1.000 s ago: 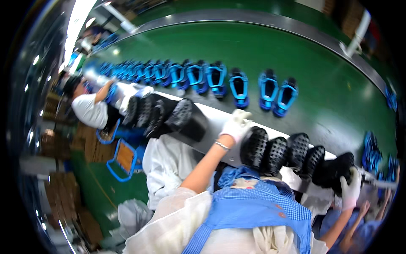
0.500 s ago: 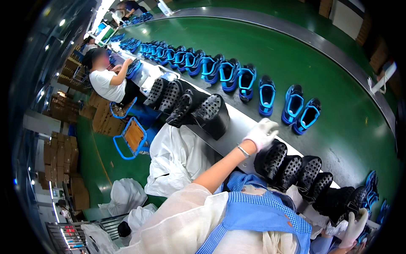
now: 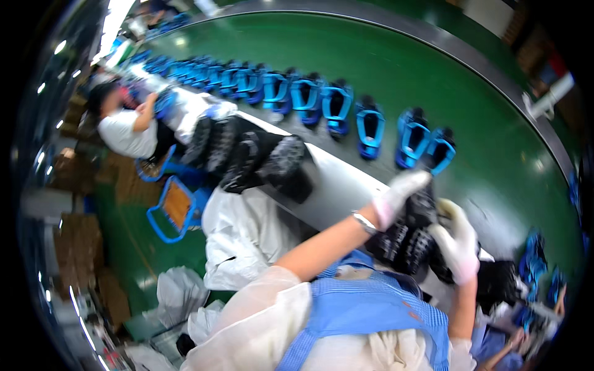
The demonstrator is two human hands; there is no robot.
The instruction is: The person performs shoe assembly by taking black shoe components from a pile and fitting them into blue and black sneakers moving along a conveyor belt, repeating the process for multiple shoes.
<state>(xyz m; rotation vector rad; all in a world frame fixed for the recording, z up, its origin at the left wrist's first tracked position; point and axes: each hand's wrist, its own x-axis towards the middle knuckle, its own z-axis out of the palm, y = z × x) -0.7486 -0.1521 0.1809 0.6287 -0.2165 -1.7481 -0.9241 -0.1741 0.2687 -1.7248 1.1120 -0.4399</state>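
Both my hands wear white gloves, and motion smears them. My left hand [image 3: 402,195] reaches over the bench with its fingers at the far end of a black perforated foot-shaped block [image 3: 422,207]; its grip on that block is unclear. Beside the same block, on its right, is my right hand [image 3: 456,244], thumb and fingers apart. More such black blocks [image 3: 388,244] stand in a row just in front of me, partly hidden by my hands. A blue-and-black shoe [image 3: 440,151] lies on the green surface beyond my left fingertips.
A long line of blue-and-black shoes [image 3: 306,99] runs along the green surface [image 3: 396,74]. Several black blocks [image 3: 288,167] stand on the bench at left. A person [image 3: 127,133] sits farther along, past a blue-framed stool [image 3: 176,207]. A white sack [image 3: 244,238] hangs near the bench.
My right hand has come up from the lower right to the black blocks beside my left. My left hand has stretched over a block. The whole view has shifted.
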